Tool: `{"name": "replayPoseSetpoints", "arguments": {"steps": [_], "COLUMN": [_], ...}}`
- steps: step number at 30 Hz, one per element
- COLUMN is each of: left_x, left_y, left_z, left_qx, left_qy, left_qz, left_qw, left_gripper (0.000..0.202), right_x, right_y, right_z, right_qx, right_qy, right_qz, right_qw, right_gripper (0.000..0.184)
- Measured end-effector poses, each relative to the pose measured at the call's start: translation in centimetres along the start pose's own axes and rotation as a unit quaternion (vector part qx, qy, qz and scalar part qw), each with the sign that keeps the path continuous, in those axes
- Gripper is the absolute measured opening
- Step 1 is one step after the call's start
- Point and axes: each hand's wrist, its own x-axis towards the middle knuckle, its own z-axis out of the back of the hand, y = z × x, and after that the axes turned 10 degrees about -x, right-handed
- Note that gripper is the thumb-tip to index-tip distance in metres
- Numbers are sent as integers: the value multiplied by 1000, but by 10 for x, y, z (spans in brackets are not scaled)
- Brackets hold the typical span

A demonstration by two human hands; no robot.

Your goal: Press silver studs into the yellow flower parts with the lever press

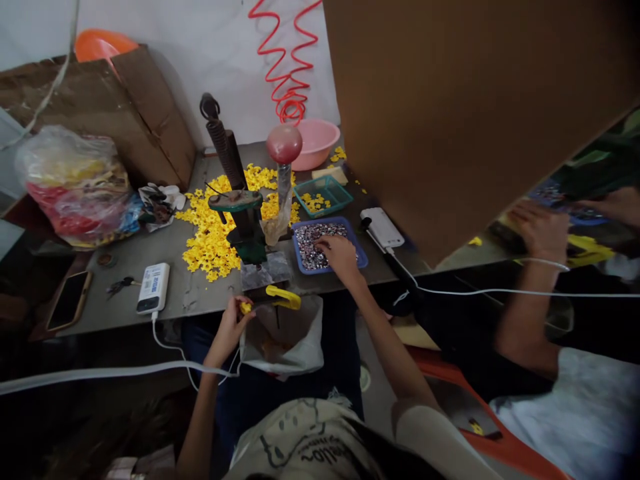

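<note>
My left hand [231, 328] is at the table's front edge, its fingers closed on a small yellow plastic piece [245, 307]. My right hand [341, 257] reaches into a blue tray [361, 252] filled with small shiny metal parts [313, 235]. Its fingertips are bent together among these parts, and what they pinch is too small to make out. Between my hands stands a dark green hand press [247, 230], its lever topped by a red ball knob [284, 144]. Just below the press, a yellow handle-like part [284, 297] juts out over a white bag [307, 340] at my lap.
Loose yellow pieces [210, 240] are heaped behind the press. A green basket [325, 195] and a pink bowl [315, 143] stand farther back. White power banks [153, 288] with cables and a phone [70, 301] lie about. A large cardboard sheet [450, 100] separates a co-worker's arm [530, 300] at right.
</note>
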Motion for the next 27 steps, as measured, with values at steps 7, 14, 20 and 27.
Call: {"name": "replayPoseSetpoints", "arguments": {"steps": [7, 14, 20, 27], "left_x": [9, 26, 34, 34], "left_y": [-14, -26, -30, -28], "left_z": [-16, -44, -49, -46], "left_qx": [-25, -63, -11, 61], "left_qy": [-6, -13, -38, -37], "left_qz": [23, -17, -23, -61], "left_qw": [999, 998, 999, 996], "left_gripper": [39, 46, 36, 32], "right_x": [-21, -75, -83, -83], "right_y": [21, 89, 109, 113], "right_z": [9, -13, -35, -32], "right_qx": [300, 520, 481, 433], "right_qy": [-6, 89, 54, 38], "right_qz": [-48, 8, 23, 68], "right_qw": [953, 849, 875, 898], "right_gripper": [13, 22, 17, 14]}}
